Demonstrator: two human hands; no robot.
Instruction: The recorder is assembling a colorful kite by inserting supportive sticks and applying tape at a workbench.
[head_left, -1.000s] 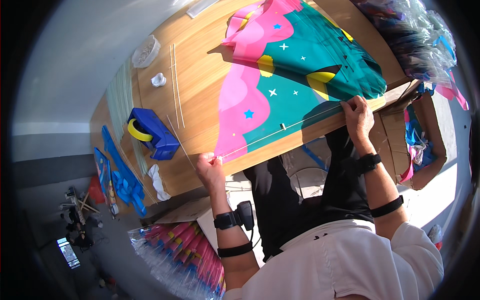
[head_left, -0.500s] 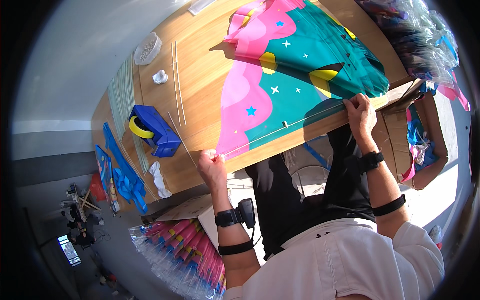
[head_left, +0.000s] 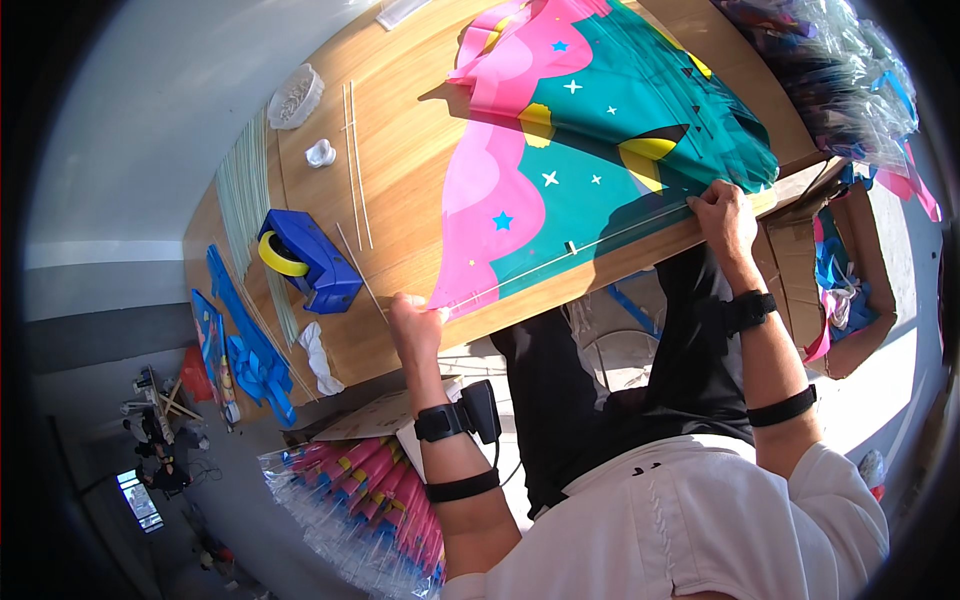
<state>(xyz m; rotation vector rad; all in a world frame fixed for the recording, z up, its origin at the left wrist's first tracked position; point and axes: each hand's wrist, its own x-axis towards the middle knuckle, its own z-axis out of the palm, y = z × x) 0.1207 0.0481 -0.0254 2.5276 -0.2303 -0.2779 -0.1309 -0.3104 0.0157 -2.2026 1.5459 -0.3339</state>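
Observation:
A pink and teal printed kite sail (head_left: 575,180) with stars and yellow patches lies spread over the table, its far part folded and bunched. Along its near edge runs a thin white rod (head_left: 620,234) with a small dark-and-white clip around its middle. My left hand (head_left: 416,330) is closed at the pink corner, by the rod's left end; its fingertips are partly hidden. At the other end, my right hand (head_left: 726,218) pinches the rod and the teal edge between thumb and fingers. The edge between both hands looks straight and taut.
A blue tape dispenser (head_left: 325,270) with yellow tape stands left of the sail, near loose thin rods (head_left: 357,170), a bundle of pale rods (head_left: 243,195) and a white bowl (head_left: 296,98). Blue ribbons (head_left: 262,375) lie at the table's left edge. An open cardboard box (head_left: 870,330) stands right.
My left hand has shifted slightly left and turned at the pink corner. My right hand has moved very slightly away from me. The sail lies almost the same.

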